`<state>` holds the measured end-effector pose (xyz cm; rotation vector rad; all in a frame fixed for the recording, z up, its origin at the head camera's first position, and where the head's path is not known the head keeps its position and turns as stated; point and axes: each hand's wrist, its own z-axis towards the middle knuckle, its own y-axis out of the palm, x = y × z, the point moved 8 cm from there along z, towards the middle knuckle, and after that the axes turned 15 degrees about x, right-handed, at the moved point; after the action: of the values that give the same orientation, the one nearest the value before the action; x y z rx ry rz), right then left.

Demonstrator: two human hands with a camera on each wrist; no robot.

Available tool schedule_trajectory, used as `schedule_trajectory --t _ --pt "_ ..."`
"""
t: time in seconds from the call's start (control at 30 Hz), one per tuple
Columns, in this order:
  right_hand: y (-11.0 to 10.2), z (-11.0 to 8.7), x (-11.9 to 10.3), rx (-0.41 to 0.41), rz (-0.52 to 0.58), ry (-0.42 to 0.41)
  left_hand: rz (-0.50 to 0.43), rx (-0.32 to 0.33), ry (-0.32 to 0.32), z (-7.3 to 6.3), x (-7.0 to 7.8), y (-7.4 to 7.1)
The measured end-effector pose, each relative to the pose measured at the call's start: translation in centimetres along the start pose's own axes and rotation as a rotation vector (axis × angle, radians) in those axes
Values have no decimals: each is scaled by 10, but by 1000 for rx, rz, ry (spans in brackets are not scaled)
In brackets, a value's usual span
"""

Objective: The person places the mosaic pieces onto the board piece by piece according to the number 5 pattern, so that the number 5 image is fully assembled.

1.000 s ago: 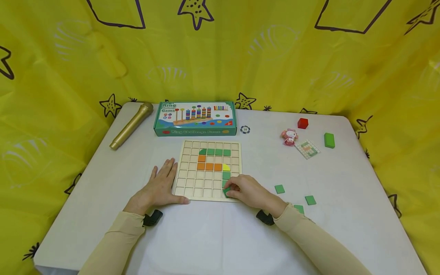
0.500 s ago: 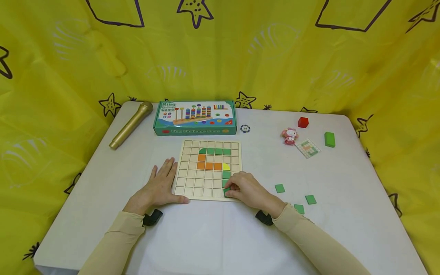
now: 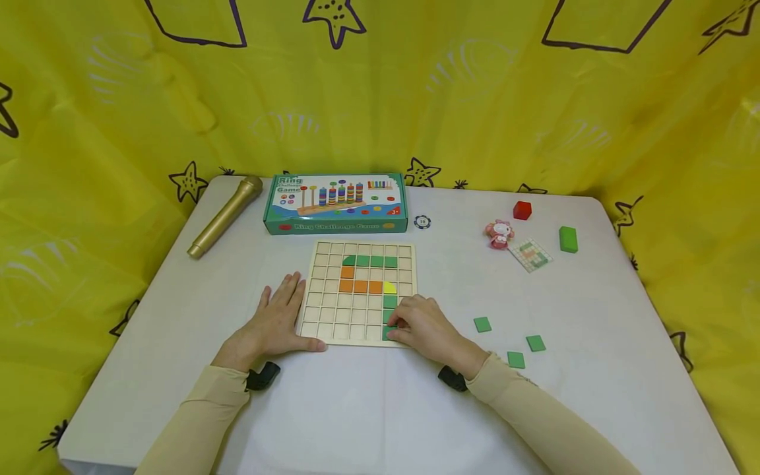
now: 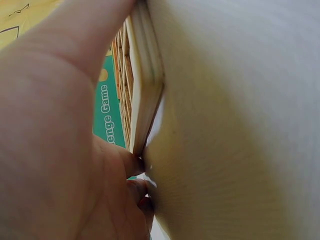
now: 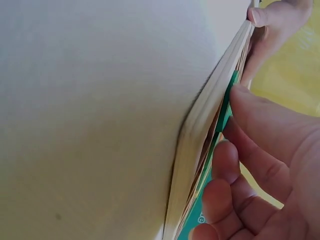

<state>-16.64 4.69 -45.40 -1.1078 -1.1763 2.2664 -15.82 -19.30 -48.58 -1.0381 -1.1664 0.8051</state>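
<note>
A wooden grid board (image 3: 357, 316) lies in the middle of the table. Green, orange and yellow tiles sit in its cells in an S-like line. My left hand (image 3: 274, 318) lies spread at the board's left side, with the thumb along the front left corner; the left wrist view shows thumb and fingers against the board's edge (image 4: 147, 95). My right hand (image 3: 429, 330) pinches a green square tile (image 5: 227, 102) between thumb and index finger, low over the front-row cell near the right side. Its other fingers are curled, and they hide part of the board.
Three loose green tiles (image 3: 483, 324) lie right of my right hand. Behind them are a pattern card (image 3: 531, 255), a pink figurine (image 3: 499, 234), a red cube (image 3: 522, 210) and a green block (image 3: 568, 239). A game box (image 3: 336, 204), poker chip (image 3: 422, 222) and gold microphone (image 3: 225, 218) stand farther back.
The green tile in my right hand has gone from tilted to nearly flat in the front-row cell. My left hand has stayed in place.
</note>
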Motion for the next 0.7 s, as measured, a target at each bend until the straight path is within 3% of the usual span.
schedule_trajectory --t 0.27,0.4,0.57,0.7 --pt "-2 -2 1 -22 -3 20 1 0 -6 -1 0 0" --pt "-16 -3 8 -12 20 47 0 5 -2 -1 0 0" --pt "-47 -12 34 13 25 116 -2 6 6 0 1 0" --pt "-67 -30 64 21 22 188 1 5 13 0 1 0"
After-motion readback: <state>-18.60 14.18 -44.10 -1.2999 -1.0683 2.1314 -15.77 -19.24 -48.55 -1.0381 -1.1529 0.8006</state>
